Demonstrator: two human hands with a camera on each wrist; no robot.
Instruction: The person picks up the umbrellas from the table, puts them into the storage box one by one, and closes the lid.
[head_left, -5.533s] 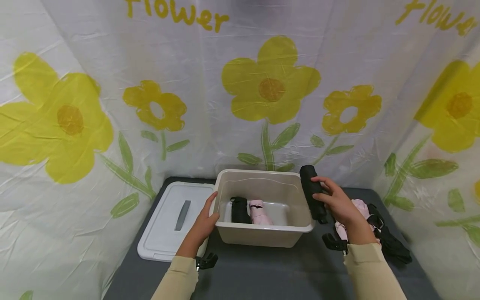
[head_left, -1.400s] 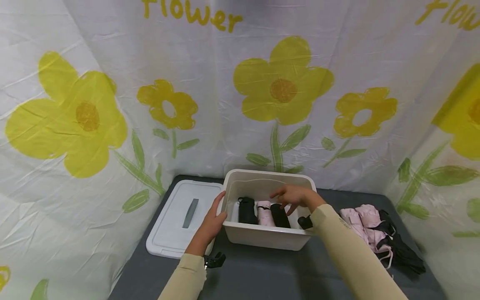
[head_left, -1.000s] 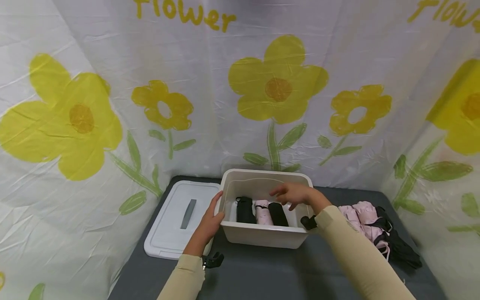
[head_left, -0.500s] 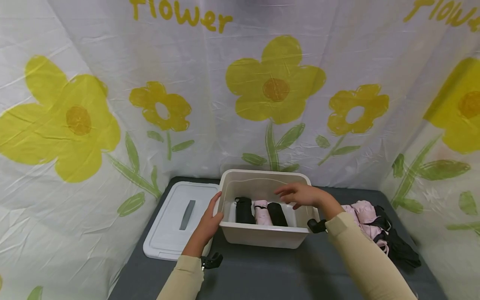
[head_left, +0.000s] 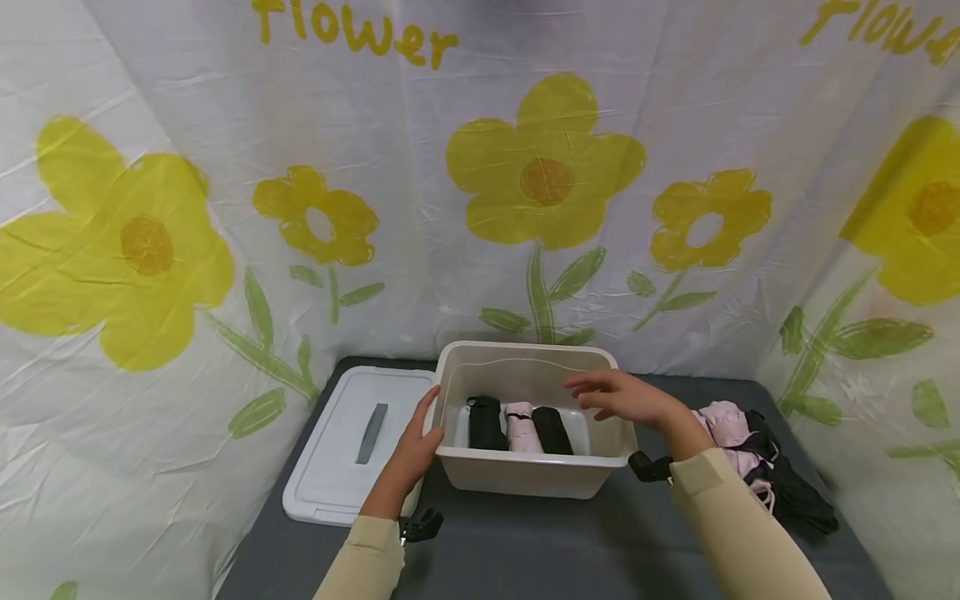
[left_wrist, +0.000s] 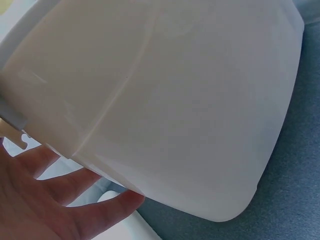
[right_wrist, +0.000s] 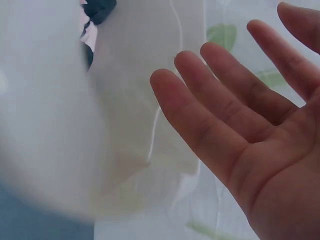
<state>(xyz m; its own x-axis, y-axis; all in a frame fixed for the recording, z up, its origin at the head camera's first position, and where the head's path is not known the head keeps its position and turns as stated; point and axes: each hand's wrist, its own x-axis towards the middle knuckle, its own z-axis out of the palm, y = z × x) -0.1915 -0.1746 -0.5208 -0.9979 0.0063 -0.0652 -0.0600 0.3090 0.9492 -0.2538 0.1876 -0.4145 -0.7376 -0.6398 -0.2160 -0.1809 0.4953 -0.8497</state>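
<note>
In the head view, a beige plastic storage box (head_left: pixel 525 477) stands on the dark table. Side by side inside it lie a black folded umbrella (head_left: pixel 486 423), a pink folded umbrella (head_left: pixel 522 428) and another black folded umbrella (head_left: pixel 552 431). My left hand (head_left: pixel 411 454) touches the box's left end; the left wrist view shows its fairly straight fingers (left_wrist: pixel 107 212) against the outer wall. Over the box's right end hovers my right hand (head_left: pixel 626 398), holding nothing. Its fingers (right_wrist: pixel 200 117) are spread and relaxed in the right wrist view.
A white lid (head_left: pixel 337 450) with a grey handle lies left of the box. To the right is a pile of pink folded umbrellas (head_left: pixel 726 423) and black ones (head_left: pixel 798 496), partly hidden by the right arm. A flower-printed curtain (head_left: pixel 420 275) hangs behind the table (head_left: pixel 540 550).
My right hand held a black folded umbrella beside the box; that umbrella now lies inside, released. The hand has since drawn back toward the right rim. My left hand stays at the left end.
</note>
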